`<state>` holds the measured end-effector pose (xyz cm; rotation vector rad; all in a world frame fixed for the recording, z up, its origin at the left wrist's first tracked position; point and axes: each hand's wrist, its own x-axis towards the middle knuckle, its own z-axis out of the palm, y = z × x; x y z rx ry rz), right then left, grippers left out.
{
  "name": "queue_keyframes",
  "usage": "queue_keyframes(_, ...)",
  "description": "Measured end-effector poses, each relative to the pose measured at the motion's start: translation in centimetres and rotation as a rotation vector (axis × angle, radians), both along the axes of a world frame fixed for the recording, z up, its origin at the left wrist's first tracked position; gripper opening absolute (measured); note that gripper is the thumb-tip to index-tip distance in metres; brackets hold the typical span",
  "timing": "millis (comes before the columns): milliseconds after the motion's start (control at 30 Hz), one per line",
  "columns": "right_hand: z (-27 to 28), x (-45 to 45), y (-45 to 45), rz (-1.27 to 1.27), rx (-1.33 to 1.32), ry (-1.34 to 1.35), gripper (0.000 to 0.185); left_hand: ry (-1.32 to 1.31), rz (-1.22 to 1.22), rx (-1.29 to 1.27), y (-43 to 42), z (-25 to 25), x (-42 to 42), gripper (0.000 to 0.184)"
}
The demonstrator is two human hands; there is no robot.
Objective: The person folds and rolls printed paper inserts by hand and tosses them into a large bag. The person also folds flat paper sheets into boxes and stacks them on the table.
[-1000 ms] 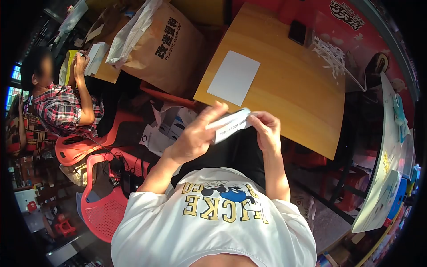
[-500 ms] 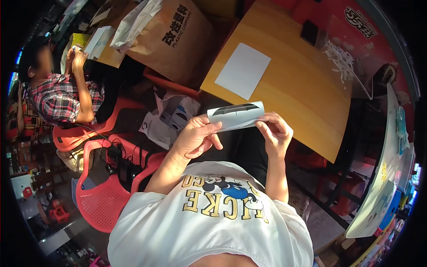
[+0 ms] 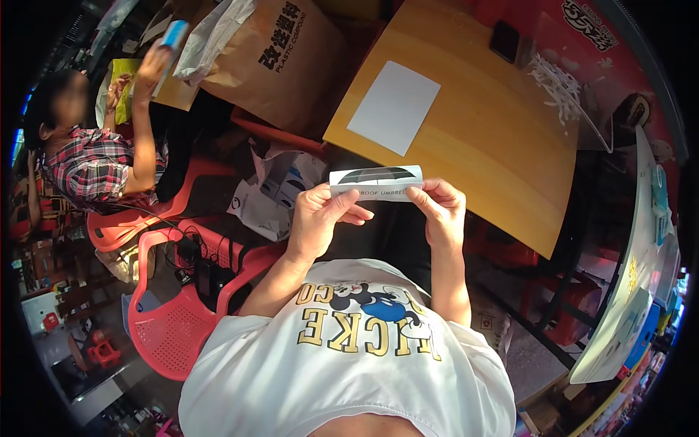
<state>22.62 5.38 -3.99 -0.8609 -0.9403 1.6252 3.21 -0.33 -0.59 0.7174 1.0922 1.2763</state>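
Note:
A white printed umbrella label (image 3: 376,177) is held up between my two hands, in front of the near edge of the wooden table. It is bent into a curve and shows a black umbrella picture with a line of lettering under it. My left hand (image 3: 318,220) pinches its left end with the thumb in front, other fingers partly curled below. At the right end, my right hand (image 3: 443,213) grips it between thumb and fingers. Beyond it, a white paper sheet or stack (image 3: 395,108) lies flat on the table (image 3: 488,160).
A dark phone (image 3: 504,41) and a clear bin with white strips (image 3: 555,91) occupy the table's far right. Left stand a brown paper bag (image 3: 269,95), a white bag (image 3: 271,200) and a red chair (image 3: 178,320) holding cables. A co-worker (image 3: 98,167) lifts a blue-ended box (image 3: 175,34).
Both my hands and the label have shifted slightly left; the label has levelled and turned so its lettering shows. The co-worker's arm has risen with the blue-ended box.

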Motion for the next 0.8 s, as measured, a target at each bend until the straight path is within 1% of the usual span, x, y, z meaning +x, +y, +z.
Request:
queue_keyframes(100, 0.1, 0.1, -0.1, -0.013, 0.015, -0.023, 0.009, 0.046, 0.01, -0.042, -0.1, -0.3, 0.0, 0.026)
queue_keyframes(167, 0.1, 0.2, -0.1, -0.022, 0.024, -0.047, 0.008, -0.061, -0.001, -0.093, 0.0, -0.8, -0.1, 0.024)
queue_keyframes(233, 0.0, 0.3, 0.0, -0.034, 0.007, -0.097, 0.007, -0.099, 0.004, -0.1, 0.1, -1.0, 0.0, 0.023)
queue_keyframes(467, -0.4, 0.3, 0.5, -0.006, -0.001, -0.078, 0.007, -0.23, -0.012, -0.112, -0.2, -1.5, 0.2, 0.02)
queue_keyframes(633, -0.3, 0.0, 0.5, -0.003, -0.026, -0.066, 0.007, -0.226, 0.017, -0.136, -0.4, -1.7, 0.6, 0.02)
queue_keyframes(700, -0.5, 0.0, 0.5, -0.006, -0.027, -0.057, 0.008, -0.185, 0.054, -0.058, -0.5, -1.7, 0.9, 0.022)
queue_keyframes(800, -0.9, 0.1, 0.4, -0.016, 0.015, -0.09, 0.008, -0.167, 0.034, -0.041, -0.6, -1.5, 0.9, 0.024)
